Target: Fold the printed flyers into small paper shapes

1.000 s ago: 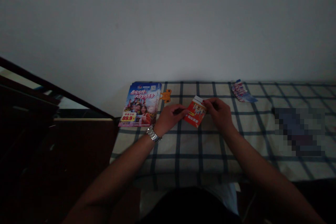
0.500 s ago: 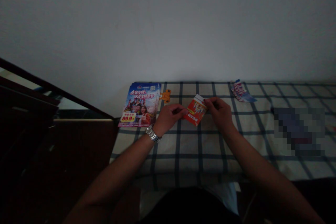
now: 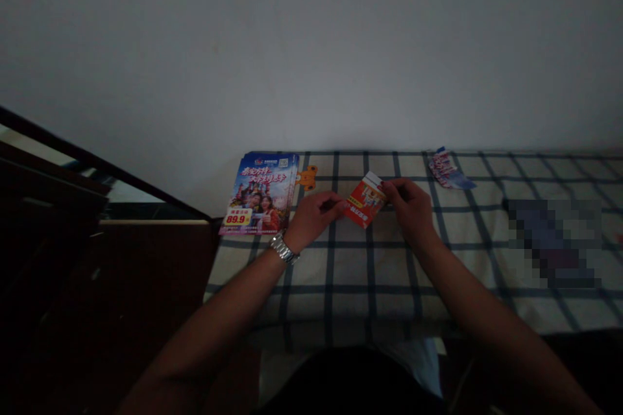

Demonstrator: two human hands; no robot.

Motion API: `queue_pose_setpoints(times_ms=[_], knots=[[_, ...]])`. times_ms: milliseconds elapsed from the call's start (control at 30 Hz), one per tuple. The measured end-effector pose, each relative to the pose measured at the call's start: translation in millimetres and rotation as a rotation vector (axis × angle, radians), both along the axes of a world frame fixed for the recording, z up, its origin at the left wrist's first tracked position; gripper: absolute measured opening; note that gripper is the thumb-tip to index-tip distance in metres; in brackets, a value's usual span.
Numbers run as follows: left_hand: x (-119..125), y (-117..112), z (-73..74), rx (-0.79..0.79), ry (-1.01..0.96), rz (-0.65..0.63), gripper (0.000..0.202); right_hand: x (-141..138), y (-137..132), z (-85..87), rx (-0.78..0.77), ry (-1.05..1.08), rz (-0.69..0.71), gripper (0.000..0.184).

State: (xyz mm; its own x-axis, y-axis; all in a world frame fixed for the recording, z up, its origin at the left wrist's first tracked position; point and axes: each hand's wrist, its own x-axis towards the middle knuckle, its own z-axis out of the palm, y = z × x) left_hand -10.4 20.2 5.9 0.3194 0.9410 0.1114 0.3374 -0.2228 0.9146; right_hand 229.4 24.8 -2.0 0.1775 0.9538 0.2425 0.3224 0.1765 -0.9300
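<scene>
Both hands hold a small red and white piece of printed paper (image 3: 365,202), which looks like a folded flyer, tilted above the checked cloth. My left hand (image 3: 316,217), with a metal watch on its wrist, pinches the paper's left edge between thumb and fingers. At the upper right edge my right hand (image 3: 409,204) grips it with thumb and forefinger. Left of the hands lies a stack of blue and pink flyers (image 3: 260,194). Close beside the stack, behind my left hand, rests a flat orange bear-shaped thing (image 3: 306,177).
A crumpled blue and pink paper (image 3: 450,170) lies at the back right. Farther right is a blurred-out dark object (image 3: 552,243). The checked cloth (image 3: 350,272) covers the surface, with a pale wall (image 3: 341,45) behind. A dark rail (image 3: 107,165) slants down at the left.
The red paper has risen slightly and turned a little in my hands. My right hand has shifted slightly; my left hand stays almost in place.
</scene>
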Motion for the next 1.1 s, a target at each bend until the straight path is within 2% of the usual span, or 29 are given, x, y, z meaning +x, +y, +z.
queue_pose_setpoints(times_ms=[300,500,633,900,1100], knots=[[-1.0,1.7,-1.0,-0.012,-0.038,-0.030,0.025,-2.0,-0.9,-1.3,-0.033,0.047,0.034,0.035],[-1.2,2.8,-1.6,0.062,-0.007,0.058,0.022,-3.0,0.6,-4.9,-0.082,0.136,0.112,0.035],[-2.1,4.0,-1.7,0.089,-0.039,0.089,0.024,-2.7,2.0,-7.5,-0.117,0.111,0.137,0.035],[-2.7,4.5,-1.0,0.078,0.059,0.093,0.026,-7.2,-0.7,-6.2,-0.105,0.059,0.278,0.029],[-3.7,5.8,0.1,0.060,0.093,0.083,0.025,-4.6,0.1,-8.0,-0.115,-0.037,0.293,0.026]])
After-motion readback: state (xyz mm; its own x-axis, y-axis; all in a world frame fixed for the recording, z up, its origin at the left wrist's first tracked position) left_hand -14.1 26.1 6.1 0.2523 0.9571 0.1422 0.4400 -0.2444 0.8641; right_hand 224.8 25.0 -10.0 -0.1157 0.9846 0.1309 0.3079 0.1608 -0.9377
